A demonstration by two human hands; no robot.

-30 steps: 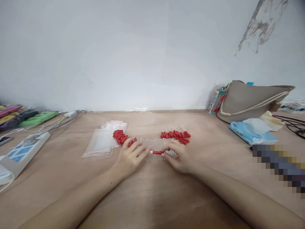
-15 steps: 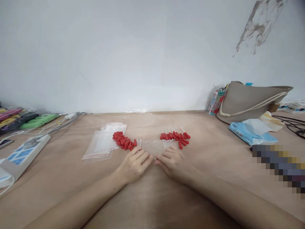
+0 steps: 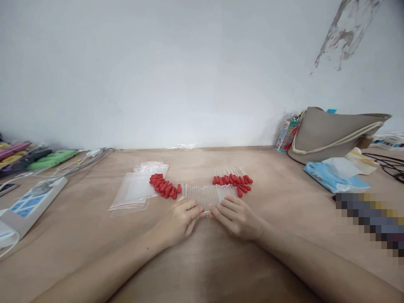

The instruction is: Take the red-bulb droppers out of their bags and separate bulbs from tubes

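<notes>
Just in front of me, my left hand [image 3: 183,219] and my right hand [image 3: 236,216] face each other with fingers curled. A short stretch of thin clear tube [image 3: 207,213] shows between their pinched fingertips; its ends are hidden by the fingers. Behind the hands lies a row of clear tubes [image 3: 202,193], side by side. Loose red rubber bulbs [image 3: 163,185] are heaped left of that row. On the right are clear droppers with red bulbs [image 3: 232,179], their thin tubes pointing toward the wall.
Clear zip bags [image 3: 131,191] are stacked left of the bulbs. A power strip [image 3: 38,206] with cables lies far left. On the right stand a grey bag [image 3: 334,134] and a bottle [image 3: 287,134], with a blue tissue pack [image 3: 331,176] in front. The wall [image 3: 189,75] borders the table.
My fingertips have moved slightly apart, and the clear tube between them shows more plainly. My right hand has turned a little. The bulbs and the tube row look the same.
</notes>
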